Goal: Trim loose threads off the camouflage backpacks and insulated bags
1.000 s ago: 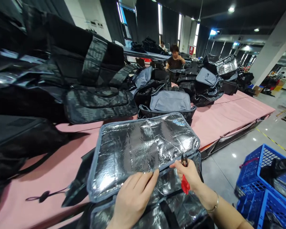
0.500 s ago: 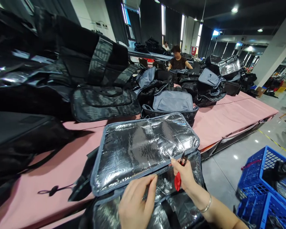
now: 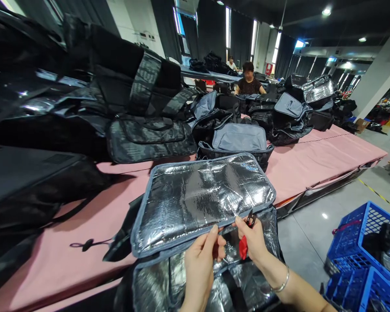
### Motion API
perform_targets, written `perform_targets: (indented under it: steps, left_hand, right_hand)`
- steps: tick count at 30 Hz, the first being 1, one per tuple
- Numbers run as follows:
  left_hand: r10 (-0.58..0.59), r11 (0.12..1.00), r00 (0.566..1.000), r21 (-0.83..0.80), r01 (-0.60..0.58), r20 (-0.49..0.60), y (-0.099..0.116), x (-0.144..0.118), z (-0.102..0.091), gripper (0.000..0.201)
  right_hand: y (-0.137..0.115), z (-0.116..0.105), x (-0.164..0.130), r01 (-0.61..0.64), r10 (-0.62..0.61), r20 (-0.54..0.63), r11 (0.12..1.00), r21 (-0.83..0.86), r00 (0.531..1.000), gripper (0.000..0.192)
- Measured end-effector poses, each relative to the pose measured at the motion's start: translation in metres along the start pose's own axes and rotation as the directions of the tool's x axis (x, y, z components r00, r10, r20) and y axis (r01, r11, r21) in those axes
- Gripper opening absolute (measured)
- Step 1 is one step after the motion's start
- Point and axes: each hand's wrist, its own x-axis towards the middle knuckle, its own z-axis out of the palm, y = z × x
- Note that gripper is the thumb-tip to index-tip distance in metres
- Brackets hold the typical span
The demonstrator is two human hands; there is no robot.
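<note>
An insulated bag with a shiny silver lining (image 3: 157, 281) lies open before me, its silver lid (image 3: 204, 197) tilted up and edged in grey-blue binding. My left hand (image 3: 199, 260) pinches the near edge of that lid between thumb and fingers. Just to its right, my right hand (image 3: 255, 240) holds small thread snips (image 3: 251, 219) with dark blades pointing up. A red piece (image 3: 243, 248) hangs below the palm. The right thumb and fingertip also press on the lid's binding. Whether a loose thread lies between the hands, I cannot make out.
The bag rests on a pink-covered table (image 3: 325, 151). A camouflage bag (image 3: 151, 141) and an open grey-lined bag (image 3: 238, 138) stand behind it. Dark bags pile up at left. A blue crate (image 3: 347, 236) sits on the floor at right. Another person (image 3: 249, 80) is across the table.
My left hand has moved right and up along the lid's edge, turning so its thumb lies on top. The right hand stays at the binding with the snips. The view has shifted slightly.
</note>
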Motion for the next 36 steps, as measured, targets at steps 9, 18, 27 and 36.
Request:
perform_targets:
  steps: [9,18,27,36]
  left_hand:
    - [0.072,0.997,0.997,0.041,-0.071,-0.031,-0.009,0.006,-0.005,0.035]
    - [0.098,0.995,0.994,0.038,-0.096,-0.055,-0.015,0.007,-0.005,0.033]
    - [0.109,0.994,0.991,0.029,-0.107,-0.078,-0.018,0.008,-0.004,0.031]
    - [0.117,0.993,0.990,0.010,-0.117,-0.085,-0.020,0.008,-0.003,0.033]
  right_hand:
    - [-0.038,-0.021,-0.031,0.342,-0.184,0.321,0.758,-0.555,0.929,0.019]
    - [-0.055,-0.012,-0.031,0.443,-0.280,0.352,0.409,-0.798,0.893,0.015]
    - [-0.067,-0.007,-0.027,0.429,-0.187,0.391,0.251,-0.868,0.901,0.010]
    - [-0.043,-0.019,-0.032,0.383,-0.294,0.267,0.480,-0.789,0.918,0.011]
